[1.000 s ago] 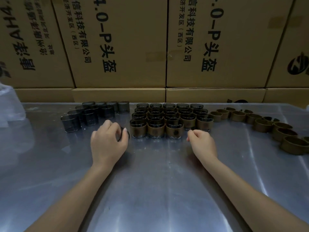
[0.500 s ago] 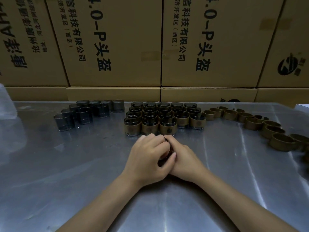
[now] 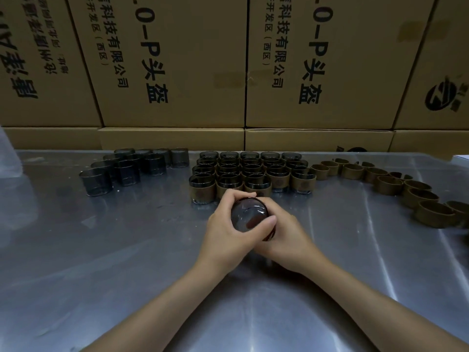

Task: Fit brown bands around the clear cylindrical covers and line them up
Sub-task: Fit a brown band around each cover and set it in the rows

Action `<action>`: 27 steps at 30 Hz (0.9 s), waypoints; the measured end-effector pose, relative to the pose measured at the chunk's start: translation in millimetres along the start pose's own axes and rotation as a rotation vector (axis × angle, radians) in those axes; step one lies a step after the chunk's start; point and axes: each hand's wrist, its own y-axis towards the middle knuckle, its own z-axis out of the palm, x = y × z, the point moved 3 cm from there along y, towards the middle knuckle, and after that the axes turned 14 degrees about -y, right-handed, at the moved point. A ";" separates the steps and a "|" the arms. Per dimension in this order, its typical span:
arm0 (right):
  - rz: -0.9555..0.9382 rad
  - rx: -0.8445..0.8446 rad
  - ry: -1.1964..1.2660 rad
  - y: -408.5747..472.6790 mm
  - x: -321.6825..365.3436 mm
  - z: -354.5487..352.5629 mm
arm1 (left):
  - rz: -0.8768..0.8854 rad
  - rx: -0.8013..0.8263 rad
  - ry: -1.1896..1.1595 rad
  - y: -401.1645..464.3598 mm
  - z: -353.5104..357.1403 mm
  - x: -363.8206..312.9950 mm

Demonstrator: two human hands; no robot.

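Shiny metal table (image 3: 101, 262), bare clear covers (image 3: 121, 171) left, banded covers (image 3: 251, 171) centre, loose brown bands (image 3: 396, 184) right

Head view, down over near table (image 3: 101, 250)

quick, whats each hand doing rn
left hand: closed around the clear cover
right hand: closed on the same cover, from the other side

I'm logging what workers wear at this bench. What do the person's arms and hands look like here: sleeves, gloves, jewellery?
Both forearms are bare up to the frame edge, with no sleeve in view. The left hand and right hand wear no gloves. No ring, watch or wristband shows on the visible parts.
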 end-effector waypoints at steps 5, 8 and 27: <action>-0.018 0.012 -0.057 -4.1 9.2 -0.3 | -0.118 -0.170 -0.203 0.1 2.7 -2.6; -0.037 0.015 -0.044 -4.0 11.3 0.1 | -0.246 -0.212 -0.320 1.6 -1.8 -3.1; 0.130 0.061 0.384 3.8 -6.1 -2.3 | -0.322 0.264 -0.495 11.8 -12.0 7.1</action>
